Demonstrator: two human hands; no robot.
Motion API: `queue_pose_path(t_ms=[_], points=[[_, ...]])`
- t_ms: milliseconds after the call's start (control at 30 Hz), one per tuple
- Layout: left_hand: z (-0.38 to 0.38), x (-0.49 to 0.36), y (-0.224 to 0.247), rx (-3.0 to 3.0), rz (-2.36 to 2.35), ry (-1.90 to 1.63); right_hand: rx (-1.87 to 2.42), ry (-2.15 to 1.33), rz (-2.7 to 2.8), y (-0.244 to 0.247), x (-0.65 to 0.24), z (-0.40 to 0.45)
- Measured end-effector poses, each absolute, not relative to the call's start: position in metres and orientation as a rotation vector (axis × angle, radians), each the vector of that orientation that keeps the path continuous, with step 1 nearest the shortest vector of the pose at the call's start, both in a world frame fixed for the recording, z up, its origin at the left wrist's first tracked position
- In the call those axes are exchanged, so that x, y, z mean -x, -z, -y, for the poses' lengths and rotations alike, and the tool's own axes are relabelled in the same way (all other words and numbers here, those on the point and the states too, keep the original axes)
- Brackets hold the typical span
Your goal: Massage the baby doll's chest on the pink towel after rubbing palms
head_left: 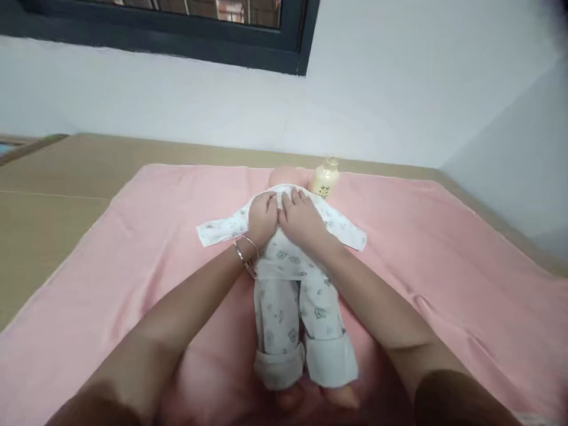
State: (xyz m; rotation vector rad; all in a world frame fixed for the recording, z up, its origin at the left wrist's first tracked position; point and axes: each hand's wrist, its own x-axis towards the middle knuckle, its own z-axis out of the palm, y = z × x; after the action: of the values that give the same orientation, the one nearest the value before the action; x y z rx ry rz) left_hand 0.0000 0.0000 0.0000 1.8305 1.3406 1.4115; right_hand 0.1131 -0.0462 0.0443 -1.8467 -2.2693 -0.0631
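Note:
A baby doll (286, 176) lies stretched out with its bare head at the far end and its feet towards me. It wears a white patterned shirt (281, 260) with both sleeves spread sideways, and matching trousers (279, 313) with turned-up cuffs. My left hand (263, 216), a bracelet at its wrist, is on the upper part of the shirt below the collar, its fingers bent in and bunched at the cloth. Beside it, my right hand (304, 222) rests on the shirt with fingers stretched out and slightly apart. The doll's face is not visible.
A pink cloth (177, 236) with some creases lies under the doll on a tan surface (89, 168). A cream-coloured bottle (326, 179) with a drawn face stands right of the doll's head. Behind are a white wall (368, 89) and a dark window frame (266, 44).

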Motion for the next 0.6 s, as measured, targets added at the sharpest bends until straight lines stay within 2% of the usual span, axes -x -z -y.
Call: queue_pose_path(t_ms=[133,267,467,600], points=[[-0.001,-0.001,-0.001,-1.844,-1.347,-1.397,1.726,-0.059,2.319,-0.045,-0.124,0.033],[-0.002,-0.002,0.001,-1.844,-1.378,-1.392,1.862,-0.151,2.099,-0.041,-0.138,0.021],[-0.003,-0.003,0.000,-1.855,-1.398,-1.376,1.911,-0.030,2.031,-0.038,-0.132,0.030],[-0.003,-0.001,-0.001,-1.860,-1.389,-1.379,1.662,-0.021,2.209,-0.039,-0.127,0.034]])
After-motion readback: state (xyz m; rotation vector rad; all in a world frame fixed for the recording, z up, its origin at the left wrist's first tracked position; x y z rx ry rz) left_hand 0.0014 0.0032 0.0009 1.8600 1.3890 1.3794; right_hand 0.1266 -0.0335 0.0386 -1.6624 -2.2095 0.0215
